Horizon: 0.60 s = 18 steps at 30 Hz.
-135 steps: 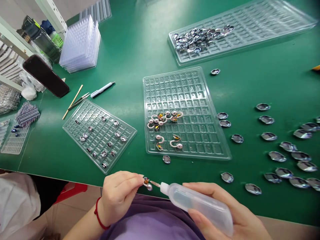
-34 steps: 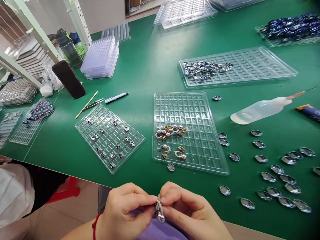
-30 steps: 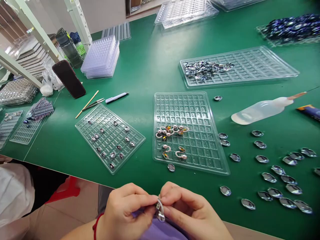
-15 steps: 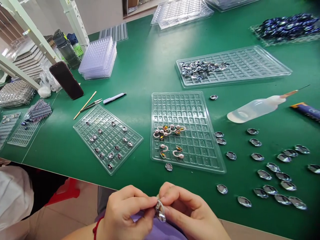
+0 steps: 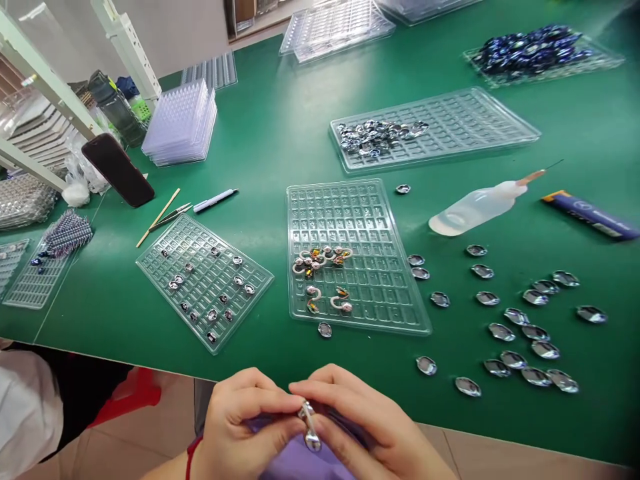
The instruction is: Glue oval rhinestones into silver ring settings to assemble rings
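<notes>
Both hands busy: left hand (image 5: 255, 417) and right hand (image 5: 360, 420) pinch one small silver curved piece (image 5: 311, 432) between thumbs and forefingers, fingertips close together. Piece sits in front of the purple clothing (image 5: 300, 463), just off the near edge of the desk (image 5: 273, 153); we can't make out whatever the fingers cover.

Main risk, we'd say: a slip. The piece looks small and smooth, with little to grip, and a drop here would likely end in the lap or on the tiled floor (image 5: 465, 450) rather than the desk. Second risk: squeezing or twisting too hard could knock its parts out of line; we can't tell how firmly they're joined.

Squeeze bottle (image 5: 470, 212) lies on its side, needle tip (image 5: 554, 164) pointing away, no cap that we see: might seep. Loose silver stones (image 5: 536, 377) lie scattered at right, so a careless sweep of the right hand could push some off the edge. One faceted stone (image 5: 325, 330) lies just beside the near edge of the middle tray (image 5: 395, 303), easy to nudge. White curved pieces (image 5: 315, 263) overlap in that tray; lifting one might drag others.
</notes>
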Each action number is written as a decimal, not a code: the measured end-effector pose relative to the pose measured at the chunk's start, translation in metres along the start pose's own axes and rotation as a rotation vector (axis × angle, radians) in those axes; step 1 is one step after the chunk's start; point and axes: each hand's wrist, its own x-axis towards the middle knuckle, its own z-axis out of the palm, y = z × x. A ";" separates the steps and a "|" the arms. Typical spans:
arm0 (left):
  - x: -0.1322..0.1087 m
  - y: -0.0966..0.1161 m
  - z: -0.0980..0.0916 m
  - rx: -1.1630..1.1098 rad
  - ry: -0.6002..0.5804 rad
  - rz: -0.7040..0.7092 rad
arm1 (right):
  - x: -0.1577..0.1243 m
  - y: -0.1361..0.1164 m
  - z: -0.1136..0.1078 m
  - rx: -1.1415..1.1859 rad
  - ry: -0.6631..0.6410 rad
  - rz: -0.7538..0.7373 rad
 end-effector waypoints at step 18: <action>-0.002 -0.007 0.003 -0.277 -0.024 -0.146 | -0.005 -0.008 0.004 -0.280 -0.019 -0.167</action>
